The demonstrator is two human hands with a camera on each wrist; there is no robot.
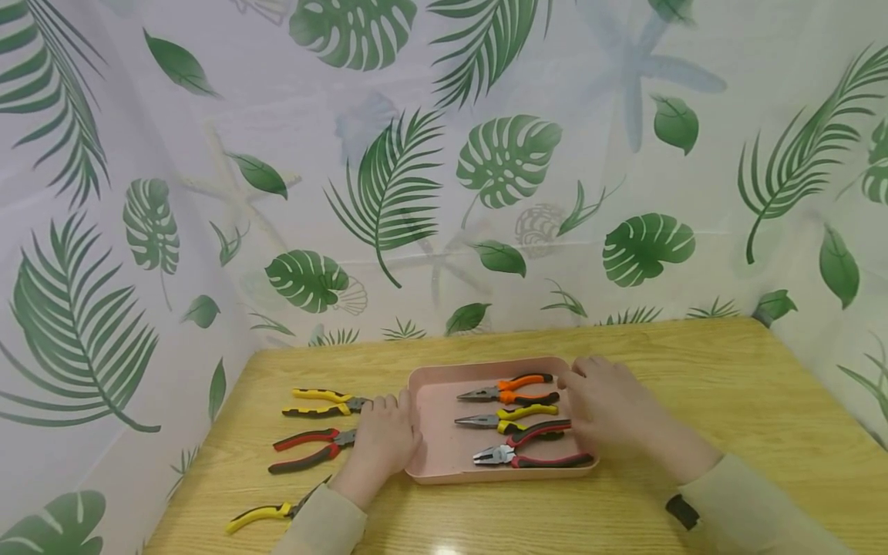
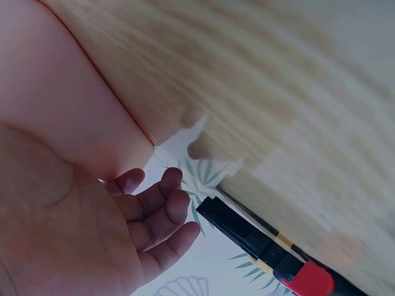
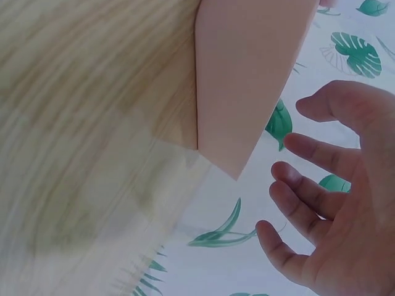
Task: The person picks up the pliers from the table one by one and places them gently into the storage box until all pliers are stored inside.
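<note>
A pink tray (image 1: pixel 444 443) sits mid-table with three pliers in it: orange-handled (image 1: pixel 516 388), yellow-handled (image 1: pixel 509 417) and red-and-black (image 1: pixel 534 451). My left hand (image 1: pixel 385 438) is at the tray's left edge, its fingers loosely curled and holding nothing. In the left wrist view a small gap shows between the left hand (image 2: pixel 154 213) and the tray's wall (image 2: pixel 55 92). My right hand (image 1: pixel 602 401) lies at the tray's right edge. In the right wrist view the right hand (image 3: pixel 321 203) is spread open just off the tray's corner (image 3: pixel 247 80).
Three more pliers lie on the wooden table (image 1: pixel 694 370) left of the tray: yellow-and-black (image 1: pixel 324 401), red-and-black (image 1: pixel 311 449) and a yellow-handled pair (image 1: pixel 267 515) near the front edge. A pliers handle (image 2: pixel 271 253) shows beside the left hand. Leaf-print curtains enclose the table.
</note>
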